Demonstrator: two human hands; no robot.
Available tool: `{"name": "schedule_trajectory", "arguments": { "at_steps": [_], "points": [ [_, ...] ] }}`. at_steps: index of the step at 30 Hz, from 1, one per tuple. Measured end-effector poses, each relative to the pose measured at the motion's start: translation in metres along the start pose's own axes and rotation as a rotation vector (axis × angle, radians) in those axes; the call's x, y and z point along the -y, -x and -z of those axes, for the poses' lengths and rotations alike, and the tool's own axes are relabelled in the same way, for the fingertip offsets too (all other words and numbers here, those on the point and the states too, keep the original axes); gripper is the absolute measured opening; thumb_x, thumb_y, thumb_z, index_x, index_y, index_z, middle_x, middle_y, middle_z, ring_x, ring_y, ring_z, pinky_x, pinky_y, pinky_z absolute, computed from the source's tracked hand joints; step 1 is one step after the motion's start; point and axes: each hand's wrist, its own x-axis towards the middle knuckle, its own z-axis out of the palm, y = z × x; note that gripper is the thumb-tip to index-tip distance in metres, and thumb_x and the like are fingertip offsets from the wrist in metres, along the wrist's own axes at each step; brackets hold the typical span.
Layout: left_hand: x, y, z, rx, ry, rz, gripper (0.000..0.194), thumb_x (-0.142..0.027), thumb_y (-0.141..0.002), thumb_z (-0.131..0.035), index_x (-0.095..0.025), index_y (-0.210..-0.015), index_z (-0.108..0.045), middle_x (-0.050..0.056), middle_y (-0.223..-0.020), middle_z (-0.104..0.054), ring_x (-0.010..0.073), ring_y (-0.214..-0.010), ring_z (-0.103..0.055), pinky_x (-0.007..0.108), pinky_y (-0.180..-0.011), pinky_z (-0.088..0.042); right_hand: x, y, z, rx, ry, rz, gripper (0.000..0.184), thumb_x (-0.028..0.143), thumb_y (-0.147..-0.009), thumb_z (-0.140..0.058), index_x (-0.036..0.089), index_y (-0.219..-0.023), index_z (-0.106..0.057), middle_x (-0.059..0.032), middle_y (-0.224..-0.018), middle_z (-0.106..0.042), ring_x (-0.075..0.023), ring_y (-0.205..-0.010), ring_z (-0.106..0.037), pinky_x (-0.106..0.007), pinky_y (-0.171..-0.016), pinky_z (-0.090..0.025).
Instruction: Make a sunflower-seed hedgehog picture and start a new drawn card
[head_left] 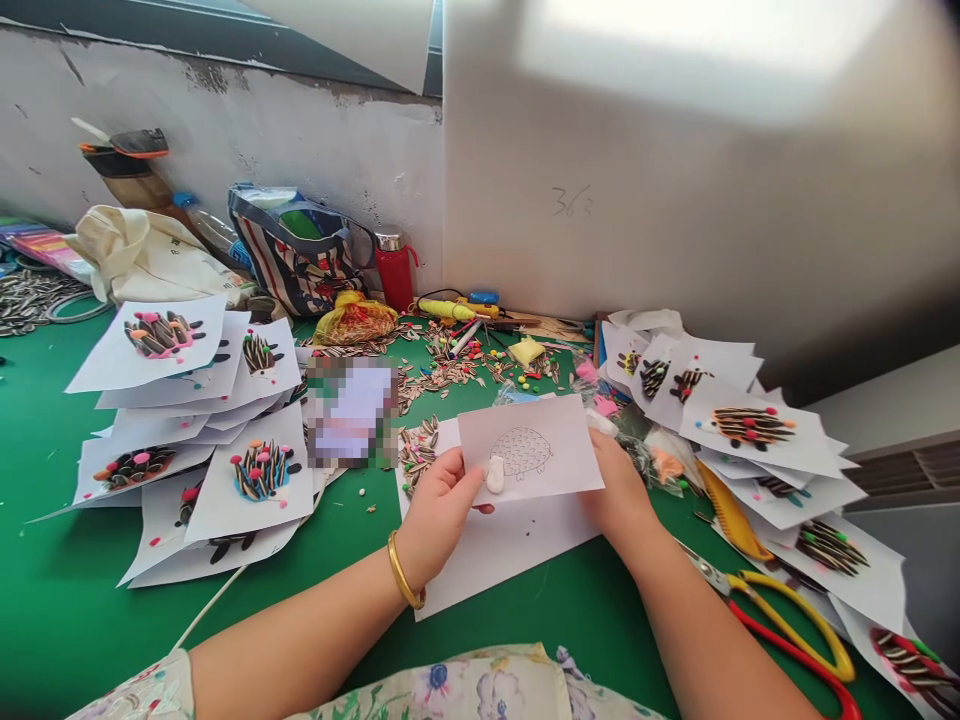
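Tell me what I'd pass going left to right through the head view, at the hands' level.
Pile of seed-decorated sheets → left hand → paper with a hedgehog outline → right hand → red-and-yellow scissors.

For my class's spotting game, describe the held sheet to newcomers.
On the green table, find the left paper stack and right paper stack. Between them, the left hand holds a white sheet, the right hand at its edge. Unlike the stacks' seed-covered pictures, its outlined animal carries only a white lump.

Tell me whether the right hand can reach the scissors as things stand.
Probably yes: the scissors lie in plain sight beside the right forearm, though the right hand would likely have to release the drawing first.
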Motion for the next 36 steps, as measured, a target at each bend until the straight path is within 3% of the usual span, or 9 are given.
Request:
{"name": "schedule_trajectory", "arguments": {
  "at_steps": [4,7,9,12,14,23,30,36],
  "points": [
    [0.001,-0.001,0.001,-0.005,-0.005,0.0,0.031,-0.042,-0.082,-0.063,-0.019,-0.103,-0.062,0.005,-0.106,-0.067,0.0165,-0.086,-0.062,0.025,-0.063,-0.056,0.006,0.001,0.006,-0.073,-0.531,-0.161,0.044,0.049,-0.096,-0.035,0.023,-0.12,-0.061,-0.0102,-0.111,-0.068,-0.0279,-0.11,-0.06,-0.042,-0.092,-0.048],
    [0.003,-0.001,0.002,0.014,-0.016,-0.003,0.032,-0.042,-0.083,-0.062,-0.02,-0.107,-0.063,0.004,-0.108,-0.067,0.0161,-0.086,-0.062,0.025,-0.064,-0.055,0.014,0.002,0.008,0.054,-0.913,-0.306,0.075,0.068,-0.093,-0.011,0.019,-0.122,-0.06,-0.0117,-0.098,-0.071,-0.028,-0.102,-0.066,-0.04,-0.082,-0.054],
    [0.004,-0.002,0.002,0.026,-0.022,-0.001,0.035,-0.042,-0.084,-0.062,-0.02,-0.111,-0.063,0.005,-0.109,-0.067,0.0156,-0.085,-0.062,0.024,-0.063,-0.055,0.017,0.003,0.008,0.162,-1.023,-0.342,0.076,0.074,-0.089,-0.019,0.019,-0.119,-0.061,-0.0112,-0.093,-0.072,-0.0285,-0.097,-0.068,-0.04,-0.079,-0.055],
    [0.005,-0.002,0.002,0.039,-0.004,-0.002,0.035,-0.042,-0.084,-0.063,-0.018,-0.11,-0.065,0.006,-0.104,-0.069,0.0148,-0.082,-0.062,0.024,-0.065,-0.054,0.019,0.006,0.006,0.215,-1.121,-0.408,0.055,0.063,-0.081,-0.059,0.02,-0.116,-0.063,-0.0083,-0.094,-0.074,-0.0283,-0.091,-0.069,-0.04,-0.077,-0.055],
    [0.005,-0.001,0.002,0.06,0.028,-0.002,0.035,-0.042,-0.083,-0.065,-0.018,-0.108,-0.064,0.006,-0.102,-0.069,0.0148,-0.082,-0.063,0.026,-0.07,-0.054,0.019,0.007,0.004,0.205,-1.179,-0.435,0.048,0.052,-0.077,-0.071,0.021,-0.112,-0.064,-0.0073,-0.097,-0.074,-0.027,-0.088,-0.07,-0.04,-0.077,-0.056],
    [0.008,-0.004,0.006,0.09,0.089,0.102,0.04,-0.043,-0.077,-0.073,-0.018,-0.107,-0.065,0.007,-0.098,-0.068,0.0175,-0.084,-0.063,0.024,-0.063,-0.051,0.022,0.01,-0.003,0.09,-1.236,-0.407,0.037,0.044,-0.079,-0.071,0.023,-0.11,-0.067,-0.0052,-0.101,-0.074,-0.0248,-0.088,-0.07,-0.038,-0.079,-0.056],
    [0.009,-0.006,0.007,0.072,0.05,0.076,0.04,-0.044,-0.073,-0.076,-0.015,-0.099,-0.068,0.008,-0.09,-0.07,0.0197,-0.081,-0.064,0.031,-0.072,-0.05,0.025,0.012,0.001,0.155,-1.318,-0.391,0.046,0.042,-0.075,-0.076,0.024,-0.116,-0.065,-0.0077,-0.106,-0.073,-0.0255,-0.09,-0.07,-0.037,-0.077,-0.056],
    [0.008,-0.004,0.006,0.04,-0.02,0.078,0.039,-0.05,-0.074,-0.073,-0.015,-0.091,-0.068,0.006,-0.084,-0.067,0.0171,-0.076,-0.06,0.026,-0.064,-0.049,0.019,0.015,-0.005,0.204,-1.23,-0.426,0.041,0.046,-0.077,-0.074,0.019,-0.107,-0.07,-0.0099,-0.097,-0.074,-0.0237,-0.078,-0.069,-0.033,-0.066,-0.055]
  ]
}}
